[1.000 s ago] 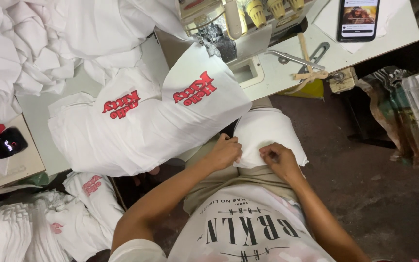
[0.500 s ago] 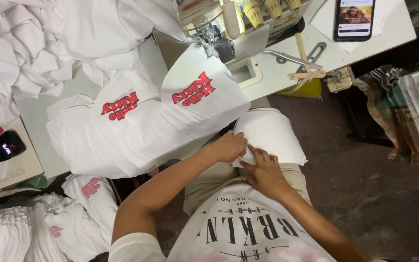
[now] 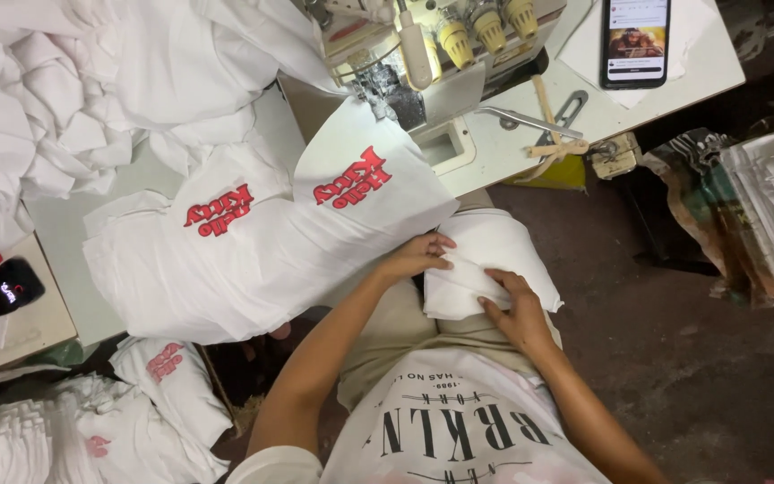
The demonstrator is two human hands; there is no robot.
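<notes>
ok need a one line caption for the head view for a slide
Seated at a sewing machine, left hand and right hand press a folded white cloth on the lap.
</notes>
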